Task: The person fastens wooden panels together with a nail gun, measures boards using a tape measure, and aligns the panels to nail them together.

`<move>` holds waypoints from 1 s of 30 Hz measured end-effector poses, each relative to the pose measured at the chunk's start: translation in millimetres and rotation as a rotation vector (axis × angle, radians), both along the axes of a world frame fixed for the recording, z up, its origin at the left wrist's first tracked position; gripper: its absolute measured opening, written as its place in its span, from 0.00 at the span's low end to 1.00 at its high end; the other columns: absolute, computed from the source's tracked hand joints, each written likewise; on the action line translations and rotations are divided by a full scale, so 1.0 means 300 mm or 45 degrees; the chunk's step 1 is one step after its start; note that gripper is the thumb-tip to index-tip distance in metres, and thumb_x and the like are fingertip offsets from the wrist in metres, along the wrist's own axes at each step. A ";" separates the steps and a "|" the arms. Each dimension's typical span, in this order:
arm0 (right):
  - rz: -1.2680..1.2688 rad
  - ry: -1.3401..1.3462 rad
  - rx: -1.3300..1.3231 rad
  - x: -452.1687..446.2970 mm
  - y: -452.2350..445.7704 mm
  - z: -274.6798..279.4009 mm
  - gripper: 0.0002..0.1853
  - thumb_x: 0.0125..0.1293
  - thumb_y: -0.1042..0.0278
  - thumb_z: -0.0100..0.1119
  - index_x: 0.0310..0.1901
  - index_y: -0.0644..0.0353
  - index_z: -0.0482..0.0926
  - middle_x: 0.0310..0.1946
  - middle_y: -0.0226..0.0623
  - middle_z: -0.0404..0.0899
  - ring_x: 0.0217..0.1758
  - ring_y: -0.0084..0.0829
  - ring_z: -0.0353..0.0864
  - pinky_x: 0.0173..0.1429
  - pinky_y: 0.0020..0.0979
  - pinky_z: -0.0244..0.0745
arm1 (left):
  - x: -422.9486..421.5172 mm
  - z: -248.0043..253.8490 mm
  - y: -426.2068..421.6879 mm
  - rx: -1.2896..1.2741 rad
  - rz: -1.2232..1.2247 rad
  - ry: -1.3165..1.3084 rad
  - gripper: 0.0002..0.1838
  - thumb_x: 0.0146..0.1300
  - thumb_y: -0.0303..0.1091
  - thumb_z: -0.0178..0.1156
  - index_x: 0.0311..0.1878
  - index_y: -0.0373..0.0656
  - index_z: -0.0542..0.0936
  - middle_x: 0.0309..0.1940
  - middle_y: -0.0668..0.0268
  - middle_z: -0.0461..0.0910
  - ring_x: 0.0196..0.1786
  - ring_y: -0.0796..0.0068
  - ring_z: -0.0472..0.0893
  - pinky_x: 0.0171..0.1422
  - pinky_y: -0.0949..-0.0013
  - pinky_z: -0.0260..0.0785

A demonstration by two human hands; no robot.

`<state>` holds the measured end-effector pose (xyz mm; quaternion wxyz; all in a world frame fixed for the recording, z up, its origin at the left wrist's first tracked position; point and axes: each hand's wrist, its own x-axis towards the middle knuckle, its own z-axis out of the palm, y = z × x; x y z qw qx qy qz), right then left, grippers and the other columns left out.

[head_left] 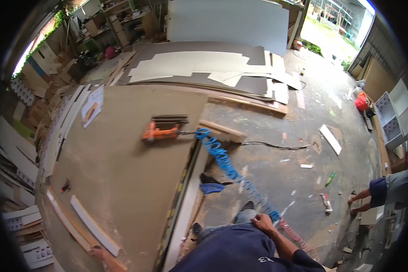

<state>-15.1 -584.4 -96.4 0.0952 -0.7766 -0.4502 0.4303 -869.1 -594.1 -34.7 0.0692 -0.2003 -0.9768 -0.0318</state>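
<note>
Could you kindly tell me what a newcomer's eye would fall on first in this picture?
Most likely the orange nail gun, lying near the far right corner of the big brown board, with a bright blue coiled hose trailing from it over the edge. After that, perhaps the two curved strips at the board's near left corner, where the left hand is.

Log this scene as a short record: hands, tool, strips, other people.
Left hand: at the outer strip; grip unclear
Right hand: by the waist, near the blue coiled hose
Tool: orange nail gun, lying on the brown board
Inner strip: beside the outer one
Other person: standing, far right
</note>
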 end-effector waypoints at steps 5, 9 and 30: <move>-0.162 0.079 -0.102 0.336 0.001 0.016 0.23 0.64 0.49 0.64 0.44 0.65 0.85 0.37 0.53 0.86 0.45 0.49 0.86 0.52 0.41 0.77 | 0.238 0.098 0.071 0.435 0.146 0.639 0.31 0.59 0.44 0.70 0.62 0.38 0.76 0.56 0.49 0.75 0.54 0.49 0.79 0.56 0.51 0.75; 0.038 -0.196 -0.004 0.633 0.110 -0.010 0.21 0.64 0.49 0.64 0.42 0.62 0.87 0.34 0.52 0.85 0.40 0.47 0.87 0.46 0.43 0.78 | 0.864 0.154 0.315 1.007 -0.053 0.396 0.30 0.57 0.40 0.74 0.62 0.41 0.78 0.54 0.50 0.76 0.55 0.51 0.78 0.57 0.52 0.75; -0.447 0.589 0.307 0.934 0.728 -0.082 0.10 0.67 0.65 0.66 0.41 0.64 0.82 0.29 0.32 0.82 0.26 0.21 0.77 0.30 0.24 0.73 | 2.925 0.114 1.231 1.080 -1.080 -0.984 0.32 0.42 0.38 0.80 0.53 0.41 0.82 0.51 0.60 0.74 0.53 0.62 0.77 0.56 0.62 0.74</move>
